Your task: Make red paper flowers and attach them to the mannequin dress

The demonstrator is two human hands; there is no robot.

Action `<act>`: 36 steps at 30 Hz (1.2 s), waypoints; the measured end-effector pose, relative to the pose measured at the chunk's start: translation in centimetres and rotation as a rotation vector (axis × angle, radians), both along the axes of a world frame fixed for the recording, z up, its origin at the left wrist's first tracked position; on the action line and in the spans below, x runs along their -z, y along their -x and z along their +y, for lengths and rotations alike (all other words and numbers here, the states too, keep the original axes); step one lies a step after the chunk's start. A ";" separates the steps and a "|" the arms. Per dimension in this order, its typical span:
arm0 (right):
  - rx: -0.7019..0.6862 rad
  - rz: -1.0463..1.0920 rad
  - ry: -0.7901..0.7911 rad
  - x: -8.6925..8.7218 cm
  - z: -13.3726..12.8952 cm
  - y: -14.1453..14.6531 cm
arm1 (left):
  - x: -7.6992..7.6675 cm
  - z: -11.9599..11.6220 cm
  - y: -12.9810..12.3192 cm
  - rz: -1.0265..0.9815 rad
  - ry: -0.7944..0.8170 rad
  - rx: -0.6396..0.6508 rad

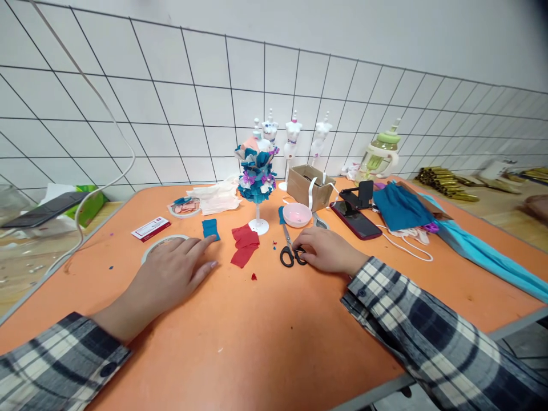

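Note:
My left hand lies over a white tape ring, partly hidden beneath it. Its fingers are stretched out, the index fingertip at the lower edge of a small blue crepe paper piece. The fingers of my right hand curl at the black handles of scissors, which lie on the table with blades pointing away. Red crepe paper pieces rest between my hands. Behind them stands a small dress form covered in blue paper petals and purple and white flowers.
A pink bowl, cardboard box and phone stand beyond my right hand. Three white dress forms line the wall. Blue fabric and a bottle are right; a red-white box and white paper left.

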State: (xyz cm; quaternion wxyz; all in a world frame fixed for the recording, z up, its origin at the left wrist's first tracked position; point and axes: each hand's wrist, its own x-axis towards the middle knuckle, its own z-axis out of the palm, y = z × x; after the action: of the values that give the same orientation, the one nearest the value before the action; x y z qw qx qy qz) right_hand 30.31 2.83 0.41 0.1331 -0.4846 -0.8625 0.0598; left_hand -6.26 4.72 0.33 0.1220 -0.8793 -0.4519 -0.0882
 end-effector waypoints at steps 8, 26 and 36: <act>0.071 0.090 0.061 0.3 0.0 -0.3 | 0.2 0.1 0.0 0.007 -0.030 0.027; 0.042 -0.020 -0.282 0.9 0.9 11.3 | 0.1 0.3 -5.5 -0.055 0.037 0.446; 0.043 0.090 -0.294 0.7 0.9 8.8 | 0.3 -0.3 -4.1 -0.044 0.054 0.396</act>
State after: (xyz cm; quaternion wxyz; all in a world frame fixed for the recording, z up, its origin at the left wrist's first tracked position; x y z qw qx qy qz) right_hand 21.52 3.71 -0.32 0.2425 -0.4750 -0.8446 -0.0480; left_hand -2.13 4.46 0.06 0.0689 -0.9517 -0.2750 -0.1174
